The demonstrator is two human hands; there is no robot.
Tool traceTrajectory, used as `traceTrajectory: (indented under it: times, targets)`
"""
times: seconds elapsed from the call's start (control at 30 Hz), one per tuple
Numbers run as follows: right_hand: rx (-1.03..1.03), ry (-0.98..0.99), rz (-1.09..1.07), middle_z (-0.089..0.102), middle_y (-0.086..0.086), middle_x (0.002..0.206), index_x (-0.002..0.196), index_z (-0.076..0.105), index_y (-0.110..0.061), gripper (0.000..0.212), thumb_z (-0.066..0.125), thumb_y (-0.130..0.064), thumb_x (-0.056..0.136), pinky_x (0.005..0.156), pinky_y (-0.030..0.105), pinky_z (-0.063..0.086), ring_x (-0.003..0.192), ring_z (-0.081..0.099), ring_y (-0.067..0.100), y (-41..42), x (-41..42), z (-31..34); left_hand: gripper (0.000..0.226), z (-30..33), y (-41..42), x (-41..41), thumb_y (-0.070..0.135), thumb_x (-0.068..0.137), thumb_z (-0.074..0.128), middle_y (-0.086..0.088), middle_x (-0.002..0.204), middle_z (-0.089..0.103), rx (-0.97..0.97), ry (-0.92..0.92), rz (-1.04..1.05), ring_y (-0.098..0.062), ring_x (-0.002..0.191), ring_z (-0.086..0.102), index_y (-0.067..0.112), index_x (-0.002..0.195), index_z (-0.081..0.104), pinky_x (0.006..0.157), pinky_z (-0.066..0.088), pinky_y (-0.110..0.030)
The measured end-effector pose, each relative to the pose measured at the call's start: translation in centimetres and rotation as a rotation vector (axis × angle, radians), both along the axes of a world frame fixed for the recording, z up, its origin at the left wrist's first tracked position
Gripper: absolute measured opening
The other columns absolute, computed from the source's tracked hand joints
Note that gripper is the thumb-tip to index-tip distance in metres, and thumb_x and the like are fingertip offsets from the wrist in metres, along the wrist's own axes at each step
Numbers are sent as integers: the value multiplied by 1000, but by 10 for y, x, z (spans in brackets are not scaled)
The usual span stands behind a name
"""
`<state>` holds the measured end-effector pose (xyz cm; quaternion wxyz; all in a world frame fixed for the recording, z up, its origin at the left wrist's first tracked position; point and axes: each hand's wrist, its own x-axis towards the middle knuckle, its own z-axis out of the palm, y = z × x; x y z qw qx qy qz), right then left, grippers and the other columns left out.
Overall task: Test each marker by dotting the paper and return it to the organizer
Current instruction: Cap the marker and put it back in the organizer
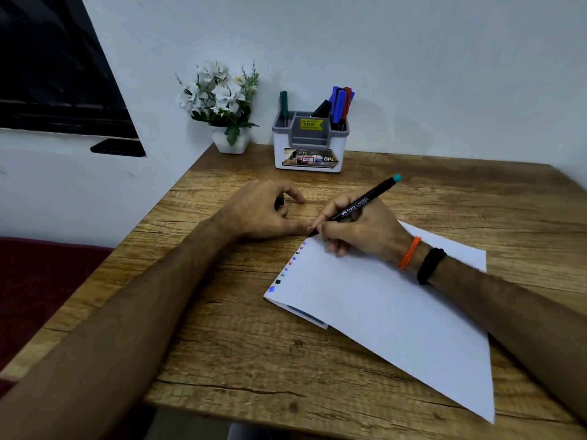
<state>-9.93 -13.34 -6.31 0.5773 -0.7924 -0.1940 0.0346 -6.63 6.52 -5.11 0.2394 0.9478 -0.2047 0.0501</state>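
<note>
marker point(354, 206): black barrel, teal end cap pointing up and away, tip down at the far left corner of the paper point(381, 300). tilted in a writing slant so the tip meets the sheet at the head of the dot row. whether tip is actually touching: cannot tell, fingers crowd it.

right hand point(359, 231): fingers and thumb pinched round the lower barrel, heel of hand resting on the paper. likely serves two ends: steadies the tip and pins the sheet.

left hand point(263, 211): resting on the table point(222, 344) just beside the paper's corner, fingers curled round a small dark object point(279, 201), probably the marker's cap, kept ready for recapping. not certain.

dots point(287, 268): a column of coloured marks runs along the left edge toward the tip, so several markers look already tested; this one would add the next.

organizer point(309, 144): at the table's far edge by the wall, well apart from the hands. one green marker point(283, 104) in its left compartment, blue and red markers point(341, 104) in the right. possibly a tested/untested sort.

flower pot point(230, 139) left of organizer. orange and black bands on right wrist.
</note>
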Motion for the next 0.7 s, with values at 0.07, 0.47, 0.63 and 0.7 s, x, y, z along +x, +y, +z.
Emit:
traceTrajectory:
  times: [0.07,0.47,0.63,0.7]
  targets:
    - [-21,7,-18,68,3,57,80,70,3,7,65,7,83,42,21,49,46,65,13,1,-1,1,51,0,1,1,57,69,77,18,65,49,5,5,-1,3,58,44,32,112,64,62,35,-23]
    - [-62,25,-29,66,5,55,77,71,-4,9,68,4,82,43,21,49,46,63,12,2,-5,4,48,-2,1,1,56,69,77,14,66,53,-12,0,-4,2,59,47,32,109,65,66,38,-24]
    - [-60,25,-26,67,6,56,79,71,1,4,69,2,83,45,22,50,47,64,13,2,-5,4,41,-5,2,3,55,74,74,11,63,57,-22,-29,-9,0,60,50,32,106,66,67,42,-26]
    - [-70,19,-29,67,11,59,80,71,2,4,67,3,83,46,22,51,48,64,14,2,-5,4,38,-5,2,4,53,76,73,11,63,57,-17,-32,-6,1,60,50,32,106,65,66,40,-25]
